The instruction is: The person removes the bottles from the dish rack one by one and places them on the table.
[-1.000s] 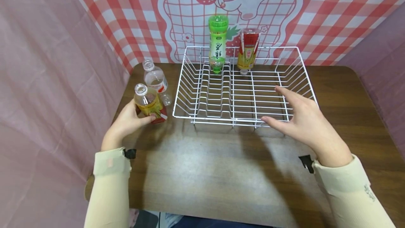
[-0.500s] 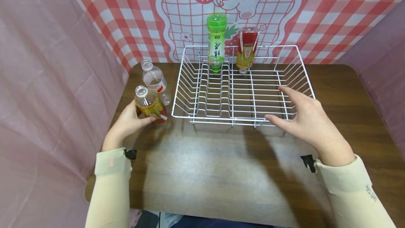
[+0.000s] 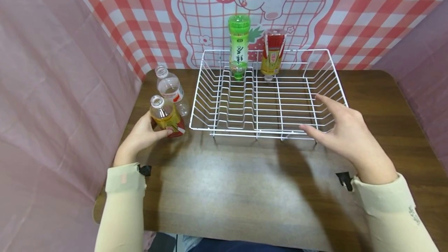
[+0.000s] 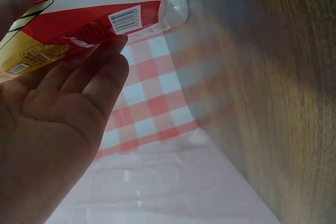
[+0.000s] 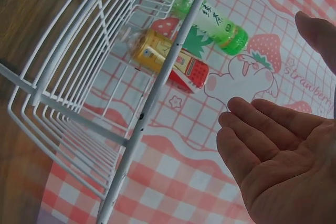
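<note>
Across the lower frame spreads the tabletop (image 3: pixel 224 189); a rack (image 3: pixel 257 100) stands at centre. Farther right, the right hand (image 3: pixel 346 131) hangs, grip apart; at left, the left hand (image 3: pixel 140 136) has its grip clamped on a red-yellow bottle (image 3: pixel 168 118).

At twelve o'clock, the backdrop (image 3: pixel 210 18) is checked red and white; the tall bottle (image 3: pixel 238 48) is tinted green. At nine o'clock, the held bottle (image 3: pixel 168 118) is labelled in yellow and red. The rack (image 5: pixel 149 100) is coated white, the desk (image 3: pixel 266 189) grained brown.

cream sleeves (image 3: pixel 122 209), black tabs (image 3: pixel 144 170)
</note>
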Demonstrator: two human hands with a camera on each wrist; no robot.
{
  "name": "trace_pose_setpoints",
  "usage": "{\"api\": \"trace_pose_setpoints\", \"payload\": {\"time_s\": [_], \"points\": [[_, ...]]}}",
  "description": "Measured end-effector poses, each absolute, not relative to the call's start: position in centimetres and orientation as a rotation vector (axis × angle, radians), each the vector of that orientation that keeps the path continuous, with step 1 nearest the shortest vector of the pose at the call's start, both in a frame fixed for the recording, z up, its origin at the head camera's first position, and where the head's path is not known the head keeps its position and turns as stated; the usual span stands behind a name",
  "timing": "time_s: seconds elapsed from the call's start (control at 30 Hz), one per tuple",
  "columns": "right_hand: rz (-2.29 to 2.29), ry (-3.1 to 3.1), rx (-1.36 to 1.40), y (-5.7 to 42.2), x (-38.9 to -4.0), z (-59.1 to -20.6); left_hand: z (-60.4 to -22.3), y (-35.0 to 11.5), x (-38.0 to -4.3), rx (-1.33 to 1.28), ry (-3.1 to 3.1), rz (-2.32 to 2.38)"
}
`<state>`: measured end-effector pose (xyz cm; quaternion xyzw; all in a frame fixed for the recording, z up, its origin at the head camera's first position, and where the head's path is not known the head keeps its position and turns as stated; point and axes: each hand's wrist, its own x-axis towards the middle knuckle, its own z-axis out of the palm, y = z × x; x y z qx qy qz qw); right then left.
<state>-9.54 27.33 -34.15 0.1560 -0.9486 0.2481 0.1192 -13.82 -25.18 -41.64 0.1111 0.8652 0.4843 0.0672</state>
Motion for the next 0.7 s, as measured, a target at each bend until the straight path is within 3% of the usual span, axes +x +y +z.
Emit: {"api": "trace_pose_setpoints", "payload": {"time_s": [0.7], "points": [[0.707, -2.798, 0.35, 29.1, -9.3, -35.1, -41.8, -25.3, -13.7, 0.316, 2.554, 1.456]]}}
